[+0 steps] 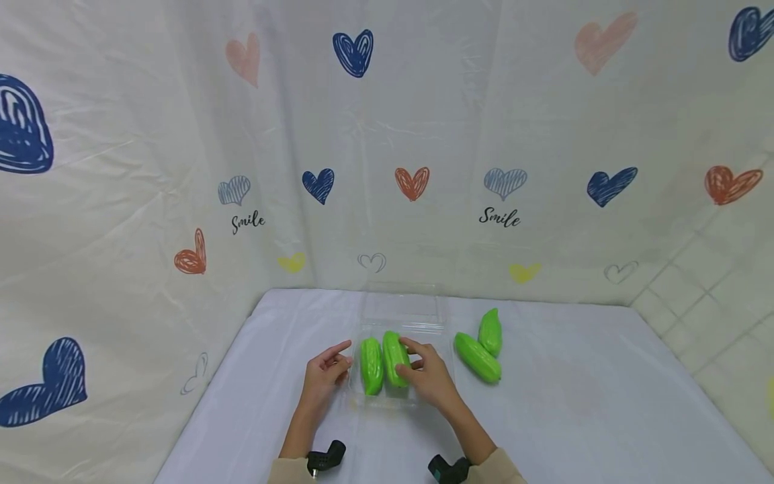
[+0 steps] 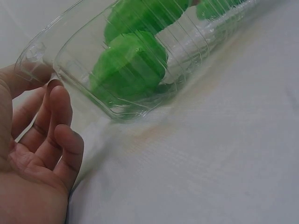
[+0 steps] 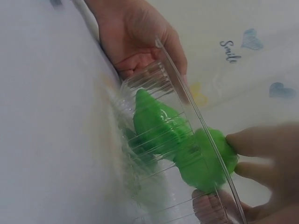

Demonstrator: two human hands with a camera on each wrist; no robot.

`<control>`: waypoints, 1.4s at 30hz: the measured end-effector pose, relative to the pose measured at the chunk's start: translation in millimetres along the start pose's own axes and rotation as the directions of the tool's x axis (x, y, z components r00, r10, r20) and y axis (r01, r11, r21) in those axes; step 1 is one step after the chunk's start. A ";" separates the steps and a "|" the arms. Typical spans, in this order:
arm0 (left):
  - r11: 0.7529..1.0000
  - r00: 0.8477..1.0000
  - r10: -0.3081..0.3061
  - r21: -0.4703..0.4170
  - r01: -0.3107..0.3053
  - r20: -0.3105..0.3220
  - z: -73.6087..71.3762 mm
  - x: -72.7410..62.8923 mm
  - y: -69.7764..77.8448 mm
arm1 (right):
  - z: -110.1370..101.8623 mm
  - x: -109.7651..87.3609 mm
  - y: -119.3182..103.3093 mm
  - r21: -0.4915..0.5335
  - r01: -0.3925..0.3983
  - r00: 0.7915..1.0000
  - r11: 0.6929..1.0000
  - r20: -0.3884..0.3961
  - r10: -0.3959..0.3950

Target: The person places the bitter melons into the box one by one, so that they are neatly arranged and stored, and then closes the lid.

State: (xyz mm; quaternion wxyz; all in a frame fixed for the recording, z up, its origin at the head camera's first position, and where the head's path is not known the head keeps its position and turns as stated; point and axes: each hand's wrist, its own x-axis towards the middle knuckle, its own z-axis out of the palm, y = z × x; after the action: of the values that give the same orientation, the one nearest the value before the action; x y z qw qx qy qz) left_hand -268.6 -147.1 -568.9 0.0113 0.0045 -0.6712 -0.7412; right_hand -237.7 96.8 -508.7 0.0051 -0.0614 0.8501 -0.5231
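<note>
A clear plastic clamshell box lies with its lid swung back. Inside its base sits one bright green, lumpy gourd-shaped vegetable, with a second green gourd beside it on the right. My right hand grips that second gourd between thumb and fingers; in the right wrist view this gourd rises at the box rim. At the box's left side, my left hand pinches the rim, its other fingers loosely curled outside the wall.
Two more green gourds lie right of the box, one slanted in front and one behind it. All rest on a white-covered table. A white curtain printed with hearts hangs behind the table.
</note>
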 end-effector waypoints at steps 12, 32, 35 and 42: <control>1.000 1.000 0.001 -0.013 -0.001 0.002 -0.5 0.0 0.0 | 1.9 0.0 1.0 -0.046 -0.001 1.000 0.999 0.004 0.001; 1.000 1.000 -0.003 -0.010 0.003 0.003 -1.2 -0.5 0.5 | -8.8 -3.4 0.4 -0.073 0.077 0.997 0.994 0.025 -0.075; 1.000 1.000 -0.004 -0.002 0.004 -0.001 -1.1 -0.5 -0.1 | -15.7 -3.4 -1.1 -0.037 0.115 0.993 0.993 0.023 -0.114; 1.000 1.000 -0.008 -0.005 0.008 -0.002 -0.5 0.0 -1.3 | -38.2 -2.9 -0.1 0.044 0.187 0.981 0.981 0.038 -0.188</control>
State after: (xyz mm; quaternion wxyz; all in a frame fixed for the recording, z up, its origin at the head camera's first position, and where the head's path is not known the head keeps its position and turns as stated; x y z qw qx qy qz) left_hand -268.6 -147.5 -570.3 0.0092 0.0078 -0.6692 -0.7430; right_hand -237.6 131.0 -491.5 -0.0250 -0.1522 0.8296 -0.5367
